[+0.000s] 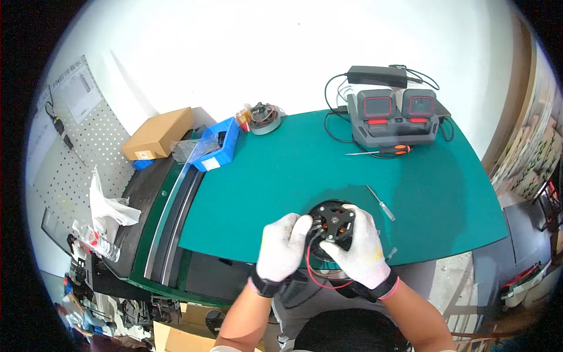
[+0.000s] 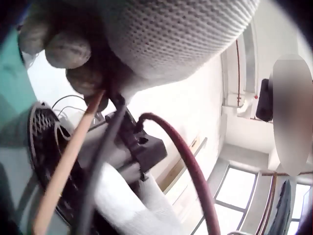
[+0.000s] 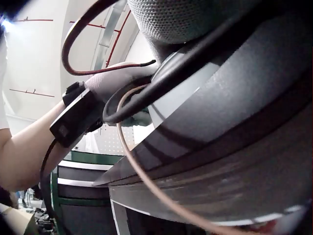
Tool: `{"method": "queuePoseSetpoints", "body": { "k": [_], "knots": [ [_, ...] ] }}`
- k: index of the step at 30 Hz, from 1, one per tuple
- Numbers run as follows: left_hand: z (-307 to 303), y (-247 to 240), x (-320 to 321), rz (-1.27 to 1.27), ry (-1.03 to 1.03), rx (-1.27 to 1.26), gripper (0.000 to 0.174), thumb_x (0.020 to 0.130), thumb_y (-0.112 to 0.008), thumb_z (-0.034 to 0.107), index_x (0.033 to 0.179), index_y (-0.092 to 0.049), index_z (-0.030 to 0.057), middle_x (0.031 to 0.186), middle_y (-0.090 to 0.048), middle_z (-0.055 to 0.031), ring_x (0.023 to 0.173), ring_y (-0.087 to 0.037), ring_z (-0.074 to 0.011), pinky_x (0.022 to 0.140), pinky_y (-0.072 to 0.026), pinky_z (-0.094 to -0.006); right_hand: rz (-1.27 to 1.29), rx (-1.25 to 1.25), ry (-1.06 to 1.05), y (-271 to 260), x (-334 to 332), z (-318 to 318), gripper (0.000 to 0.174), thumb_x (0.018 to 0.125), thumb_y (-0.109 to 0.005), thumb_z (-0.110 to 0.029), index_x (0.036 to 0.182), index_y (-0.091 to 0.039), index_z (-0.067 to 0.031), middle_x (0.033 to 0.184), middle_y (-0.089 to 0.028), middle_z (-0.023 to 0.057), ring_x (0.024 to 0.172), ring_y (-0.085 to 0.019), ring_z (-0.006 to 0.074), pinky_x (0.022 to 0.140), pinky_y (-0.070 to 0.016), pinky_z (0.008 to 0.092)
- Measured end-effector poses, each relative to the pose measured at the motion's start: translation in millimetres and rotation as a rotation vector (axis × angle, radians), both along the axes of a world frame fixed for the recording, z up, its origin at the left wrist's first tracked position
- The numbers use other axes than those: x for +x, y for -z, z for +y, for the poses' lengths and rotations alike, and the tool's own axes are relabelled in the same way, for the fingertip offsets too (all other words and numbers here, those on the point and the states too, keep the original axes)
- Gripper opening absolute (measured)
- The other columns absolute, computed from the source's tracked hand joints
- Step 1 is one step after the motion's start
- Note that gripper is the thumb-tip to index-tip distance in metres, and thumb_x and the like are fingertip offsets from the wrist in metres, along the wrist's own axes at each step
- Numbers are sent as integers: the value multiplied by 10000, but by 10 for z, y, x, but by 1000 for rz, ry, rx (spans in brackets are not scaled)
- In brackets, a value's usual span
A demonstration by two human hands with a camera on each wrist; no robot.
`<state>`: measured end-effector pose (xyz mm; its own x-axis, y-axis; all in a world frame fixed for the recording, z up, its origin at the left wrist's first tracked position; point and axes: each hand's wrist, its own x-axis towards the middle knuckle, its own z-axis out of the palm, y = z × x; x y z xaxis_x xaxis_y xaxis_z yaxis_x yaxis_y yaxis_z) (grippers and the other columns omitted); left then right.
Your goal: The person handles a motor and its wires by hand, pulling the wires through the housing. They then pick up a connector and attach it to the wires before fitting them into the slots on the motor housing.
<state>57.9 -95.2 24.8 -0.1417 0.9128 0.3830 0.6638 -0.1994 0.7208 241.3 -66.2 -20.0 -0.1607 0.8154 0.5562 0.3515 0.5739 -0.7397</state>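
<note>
A round black motor-like assembly (image 1: 335, 218), with a three-armed bracket on top and copper-coloured parts inside, sits at the table's front edge. My gloved right hand (image 1: 365, 251) grips its right side, thumb at the front and fingers over the far rim. On the other side my gloved left hand (image 1: 281, 249) pinches leads by the bracket. In the left wrist view a black wire (image 2: 100, 166) and a tan wire (image 2: 66, 169) run from those fingertips, while a red wire (image 2: 188, 156) arcs past a black block (image 2: 150, 152). The fingertips' exact hold is partly hidden.
A clear-handled screwdriver (image 1: 384, 207) lies right of the assembly. Farther back are an orange-and-black screwdriver (image 1: 394, 151), a twin battery charger (image 1: 393, 126) and its power adapter (image 1: 376, 75). A blue bin (image 1: 218, 154), a wired round part (image 1: 265, 119) and a cardboard box (image 1: 158, 134) stand back left.
</note>
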Motion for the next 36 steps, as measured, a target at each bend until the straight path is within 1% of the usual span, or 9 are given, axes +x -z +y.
{"method": "queuePoseSetpoints", "body": {
  "k": [2, 3, 5, 6, 11, 18, 20, 29, 36],
  "knots": [
    [1, 147, 9, -59, -32, 18, 423, 1097, -615, 338, 872, -690, -12, 692, -655, -151, 601, -625, -236, 583, -485, -380, -8, 26, 18, 33, -9, 4, 752, 721, -919, -166, 1343, -524, -18, 1293, -636, 219, 1211, -598, 439, 1051, -476, 533],
    [-14, 149, -3, -59, -29, 18, 423, 1097, -615, 338, 872, -690, -12, 692, -655, -151, 601, -625, -236, 583, -485, -380, -7, 55, -1, 43, -5, 11, 754, 722, -920, -172, 1346, -526, -20, 1294, -635, 219, 1214, -597, 438, 1054, -474, 532],
    [-32, 130, -68, -596, 49, -342, 401, 1104, -596, 335, 866, -685, 24, 754, -647, -20, 703, -537, -80, 638, -436, -294, -3, 91, -19, 54, 9, 12, 742, 729, -917, -187, 1343, -534, -24, 1299, -634, 215, 1224, -593, 436, 1069, -465, 531],
    [-53, 121, -98, -649, 83, -379, 392, 1105, -590, 359, 876, -686, 56, 800, -671, 15, 713, -546, -67, 648, -426, -263, -4, 90, -11, 45, 10, 9, 742, 729, -917, -187, 1343, -534, -24, 1299, -634, 215, 1224, -593, 436, 1069, -465, 531],
    [-120, 71, -108, -492, 234, -307, 333, 1070, -649, 321, 922, -706, 28, 829, -708, -15, 743, -615, -98, 701, -476, -262, -8, 70, -20, 39, -2, -3, 716, 747, -901, -194, 1339, -537, -26, 1305, -629, 208, 1240, -583, 432, 1078, -452, 530],
    [-152, 143, -139, -526, 258, -283, 225, 1024, -688, 229, 924, -707, 28, 820, -707, -22, 728, -619, -98, 695, -489, -267, -5, 59, -19, 7, 2, -3, 684, 735, -896, -180, 1311, -553, -41, 1299, -632, 202, 1243, -580, 424, 1075, -451, 532],
    [-173, 186, -154, -584, 239, -286, 157, 1027, -697, 140, 1015, -729, -14, 859, -681, 1, 775, -578, -70, 717, -478, -250, -22, 60, -15, 5, -2, -8, 683, 732, -896, -178, 1309, -556, -44, 1300, -633, 203, 1243, -582, 423, 1078, -449, 533],
    [-188, 179, -106, -805, 217, -303, 183, 1025, -723, 177, 972, -719, 1, 827, -693, -11, 756, -605, -72, 694, -477, -252, -66, 47, -29, 45, 20, 6, 797, 730, -917, -186, 1397, -511, -25, 1360, -607, 223, 1307, -557, 435, 1120, -446, 526],
    [-179, 146, -111, -686, 214, -312, 215, 1022, -732, 188, 891, -700, 20, 781, -677, -8, 708, -589, -73, 656, -457, -243, -29, 91, -15, 61, 5, 6, 714, 746, -888, -213, 1341, -540, -28, 1322, -624, 219, 1269, -572, 437, 1113, -432, 547]
  ]
}}
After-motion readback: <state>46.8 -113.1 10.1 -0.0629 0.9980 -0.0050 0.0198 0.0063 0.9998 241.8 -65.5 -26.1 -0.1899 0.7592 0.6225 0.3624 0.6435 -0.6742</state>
